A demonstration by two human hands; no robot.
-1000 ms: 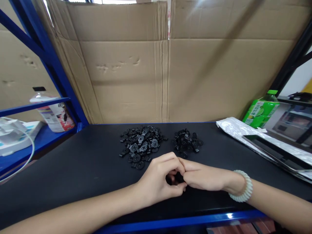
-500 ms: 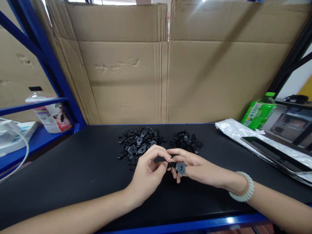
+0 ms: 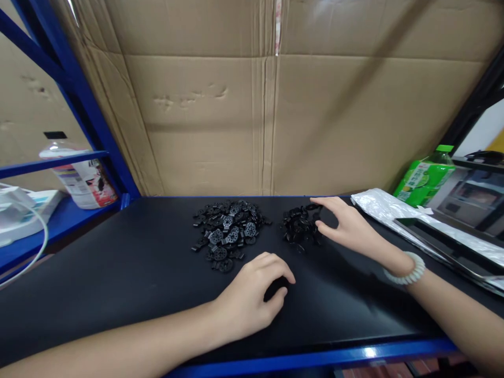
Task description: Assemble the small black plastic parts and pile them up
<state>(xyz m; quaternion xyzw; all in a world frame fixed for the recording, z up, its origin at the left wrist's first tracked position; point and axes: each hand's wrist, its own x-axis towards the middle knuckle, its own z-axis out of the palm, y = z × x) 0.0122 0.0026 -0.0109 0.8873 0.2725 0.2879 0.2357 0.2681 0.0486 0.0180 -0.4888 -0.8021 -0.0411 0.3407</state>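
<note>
My left hand (image 3: 255, 294) hovers low over the black tabletop in front of the piles, its fingers curved and the thumb apart from them. Nothing shows between them. My right hand (image 3: 346, 223), with a pale beaded bracelet (image 3: 411, 270) at the wrist, reaches to the right edge of a small pile of dark black parts (image 3: 299, 228). Thumb and index finger are spread around that edge; whether the tips touch a part is hard to tell. Left of it lies a larger heap of black pieces with round perforated discs (image 3: 230, 231).
A silvery packet (image 3: 374, 199) and a dark flat device (image 3: 441, 241) lie at the right, near a green bottle (image 3: 427, 178). On the left, a blue shelf frame (image 3: 88, 105) carries a labelled bottle (image 3: 84, 181) and a white cable (image 3: 43, 231). Cardboard (image 3: 205, 131) stands behind.
My hands have parted. The black perforated-disc piece they held together no longer shows in them. My right hand has moved up and right to the small pile; my left sits slightly lower.
</note>
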